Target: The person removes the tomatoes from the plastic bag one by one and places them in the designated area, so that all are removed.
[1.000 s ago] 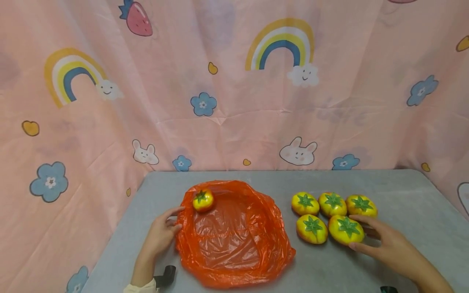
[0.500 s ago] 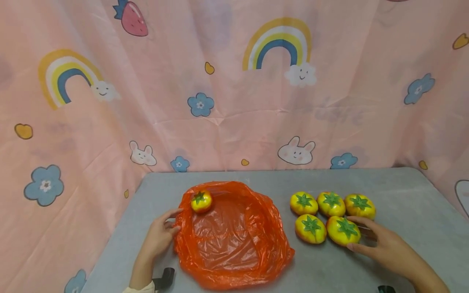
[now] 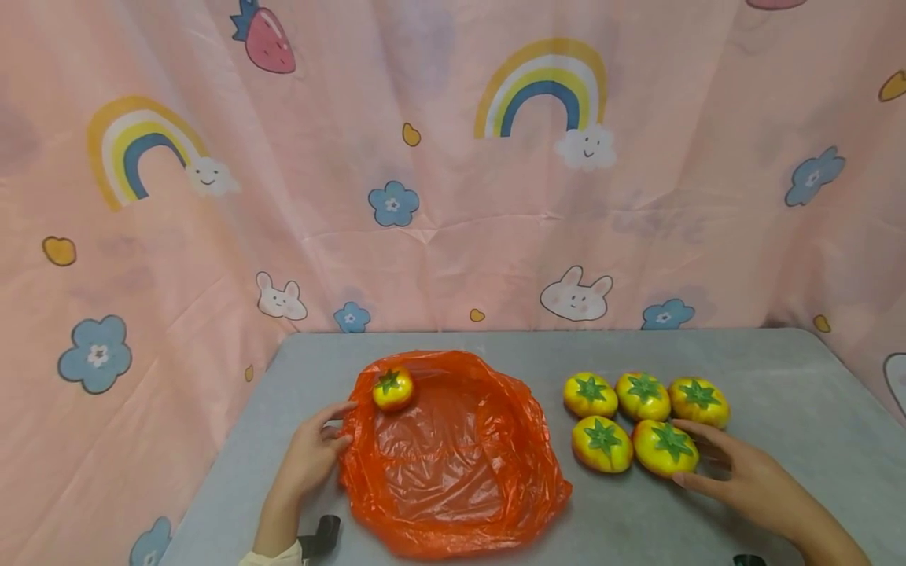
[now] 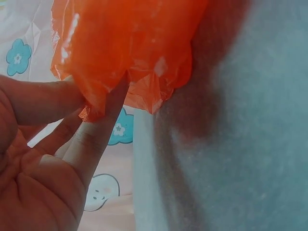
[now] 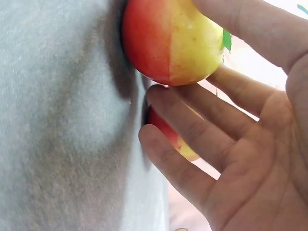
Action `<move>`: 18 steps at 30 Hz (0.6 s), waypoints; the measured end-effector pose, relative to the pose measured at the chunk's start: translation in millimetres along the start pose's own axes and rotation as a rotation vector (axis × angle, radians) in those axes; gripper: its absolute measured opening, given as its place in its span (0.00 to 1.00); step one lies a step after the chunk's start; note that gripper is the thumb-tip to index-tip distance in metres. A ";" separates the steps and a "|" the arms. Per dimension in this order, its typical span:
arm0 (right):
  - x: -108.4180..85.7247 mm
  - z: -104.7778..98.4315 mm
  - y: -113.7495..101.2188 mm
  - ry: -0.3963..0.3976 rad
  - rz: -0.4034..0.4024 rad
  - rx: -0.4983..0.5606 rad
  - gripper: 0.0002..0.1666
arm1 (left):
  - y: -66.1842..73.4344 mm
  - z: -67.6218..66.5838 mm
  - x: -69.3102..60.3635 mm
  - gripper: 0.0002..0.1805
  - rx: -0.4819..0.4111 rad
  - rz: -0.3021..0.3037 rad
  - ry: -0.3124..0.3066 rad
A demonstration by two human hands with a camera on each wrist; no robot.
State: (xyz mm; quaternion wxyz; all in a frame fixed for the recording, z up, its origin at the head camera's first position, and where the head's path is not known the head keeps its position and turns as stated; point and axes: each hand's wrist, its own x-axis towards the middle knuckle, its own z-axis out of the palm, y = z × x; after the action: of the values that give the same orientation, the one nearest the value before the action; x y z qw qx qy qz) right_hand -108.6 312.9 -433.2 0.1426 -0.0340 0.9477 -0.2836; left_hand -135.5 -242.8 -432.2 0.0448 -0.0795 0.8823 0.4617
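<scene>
An orange plastic bag (image 3: 442, 487) lies spread with its mouth open, and one yellow-red persimmon (image 3: 392, 389) with a green leafy top sits inside at its back left. My left hand (image 3: 314, 448) pinches the bag's left edge; the left wrist view shows the orange film (image 4: 139, 43) between thumb and fingers. At the right, my right hand (image 3: 743, 475) holds the front-right persimmon (image 3: 665, 448), thumb on the near side and fingers on the far side. Close up, that persimmon's red and yellow side (image 5: 168, 43) rests against the table, with the lower fingers extended below it.
Several more persimmons stand grouped on the grey table (image 3: 510, 346): a front-left persimmon (image 3: 602, 444) and a back row with a middle persimmon (image 3: 642, 395). A pink patterned curtain (image 3: 453, 236) hangs behind the table. Black wrist mounts (image 3: 325, 534) show low in the head view.
The persimmon at my right hand has shifted and tilted slightly toward the near left, with the thumb and fingers staying beside it. The left hand and bag look unchanged; the head view swayed slightly.
</scene>
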 end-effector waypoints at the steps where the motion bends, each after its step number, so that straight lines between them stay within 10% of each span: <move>1: 0.0 0.2 0.4 0.001 -0.002 0.003 0.51 | -0.1 0.0 0.1 0.28 0.000 0.001 0.000; 18: 2.3 0.6 3.0 0.014 -0.014 0.011 0.50 | 0.2 -1.0 1.6 0.28 -0.001 0.021 0.005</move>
State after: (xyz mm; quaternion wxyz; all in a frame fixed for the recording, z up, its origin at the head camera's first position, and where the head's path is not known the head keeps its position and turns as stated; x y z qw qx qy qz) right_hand -110.6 314.8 -435.9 0.1342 -0.0378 0.9467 -0.2903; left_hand -137.0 -243.6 -431.8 0.0376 -0.0715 0.8830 0.4623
